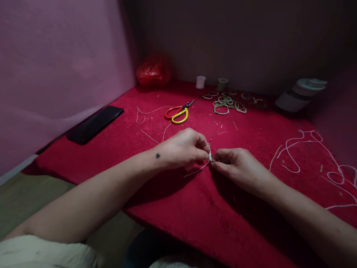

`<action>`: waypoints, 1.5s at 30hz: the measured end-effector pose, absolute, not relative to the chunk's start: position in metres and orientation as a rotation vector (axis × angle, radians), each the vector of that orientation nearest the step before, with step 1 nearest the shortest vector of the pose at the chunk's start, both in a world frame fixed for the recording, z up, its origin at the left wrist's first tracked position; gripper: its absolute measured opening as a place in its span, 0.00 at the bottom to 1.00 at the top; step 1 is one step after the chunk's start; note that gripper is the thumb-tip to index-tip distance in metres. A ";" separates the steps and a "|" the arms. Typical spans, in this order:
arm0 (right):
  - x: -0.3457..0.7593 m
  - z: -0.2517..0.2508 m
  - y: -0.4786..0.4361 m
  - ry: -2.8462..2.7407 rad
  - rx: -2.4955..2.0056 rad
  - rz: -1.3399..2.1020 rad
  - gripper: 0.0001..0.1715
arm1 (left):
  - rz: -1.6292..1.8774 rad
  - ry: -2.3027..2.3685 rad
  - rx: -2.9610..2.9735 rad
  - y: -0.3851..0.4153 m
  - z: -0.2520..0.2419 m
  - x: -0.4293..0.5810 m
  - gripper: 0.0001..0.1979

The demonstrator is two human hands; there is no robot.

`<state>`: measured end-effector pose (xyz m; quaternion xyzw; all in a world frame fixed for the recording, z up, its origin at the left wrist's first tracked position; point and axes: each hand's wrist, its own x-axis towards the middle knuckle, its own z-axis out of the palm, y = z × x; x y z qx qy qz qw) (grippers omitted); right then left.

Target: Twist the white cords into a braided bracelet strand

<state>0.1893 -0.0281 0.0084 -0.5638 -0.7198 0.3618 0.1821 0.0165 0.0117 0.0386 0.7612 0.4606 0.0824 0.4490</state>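
Note:
Between my two hands stands a short braided cord [210, 153], white with a little green, low over the red tabletop. My left hand [188, 149] pinches it from the left with thumb and forefinger. From the other side my right hand [237, 163] is closed on its lower end, thumb and forefinger together where thin strands come out. One loose white strand [197, 172] trails down to the left below my left fingers. A small pin-like tip shows above the braid. The knot itself is too small to make out.
Beyond my hands lie scissors [180, 112] with red and yellow handles and a heap of braided bracelets [223, 104]. Two thread spools [200, 82], a red plastic bag [154, 72] and a bottle [299, 95] stand at the back. A phone [95, 124] lies left, loose white cord [331, 163] right.

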 end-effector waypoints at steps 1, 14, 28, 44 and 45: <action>0.189 0.009 -0.028 -2.033 -1.577 1.028 0.09 | 0.171 1.131 1.848 0.011 0.036 0.018 0.11; 0.190 0.006 -0.028 -2.026 -1.553 1.023 0.09 | 0.120 1.098 1.990 0.008 0.028 0.024 0.09; 0.191 0.036 -0.029 -1.435 -1.724 1.546 0.12 | 0.120 1.021 1.577 0.011 0.025 0.025 0.04; 0.187 0.017 -0.025 -1.901 -1.748 1.096 0.09 | 0.054 1.054 1.774 0.013 0.021 0.023 0.10; 0.188 0.017 -0.024 -1.932 -1.746 1.058 0.09 | 0.050 1.062 1.789 0.012 0.021 0.023 0.10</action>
